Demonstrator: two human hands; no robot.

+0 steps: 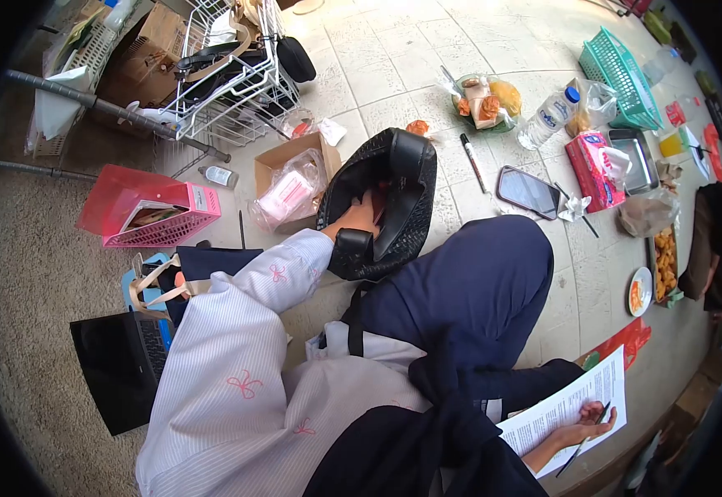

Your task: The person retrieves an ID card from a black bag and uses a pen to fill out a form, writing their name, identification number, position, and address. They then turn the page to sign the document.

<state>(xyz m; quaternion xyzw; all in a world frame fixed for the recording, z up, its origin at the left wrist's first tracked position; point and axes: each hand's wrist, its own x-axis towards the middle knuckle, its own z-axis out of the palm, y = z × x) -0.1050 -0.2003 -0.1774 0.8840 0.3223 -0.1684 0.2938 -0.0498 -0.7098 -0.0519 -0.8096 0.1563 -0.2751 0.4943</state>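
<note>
One hand (359, 218) in bag (417, 214), another (588, 427) holding pen (573, 456).

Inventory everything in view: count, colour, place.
Handbag: one, black, centre
Carton: one, brown, beside handbag
File holder: one, pink, left
Laptop: one, black, lower left
Wire rack: one, white, upper left
Phone: one, dark, right of centre
Marker: one, dark, beside phone
Tissue box: one, pink, right
Bottle: one, clear, above tissue box
Basket: one, turquoise, upper right
Plate: one, white, far right
Paper: one sheet, white, lower right
Pen: one, dark, over paper
Edge clutter: unclear, uncounted
Left hand: one, striped-sleeved, inside handbag
Right hand: one, bare, holding pen
</note>
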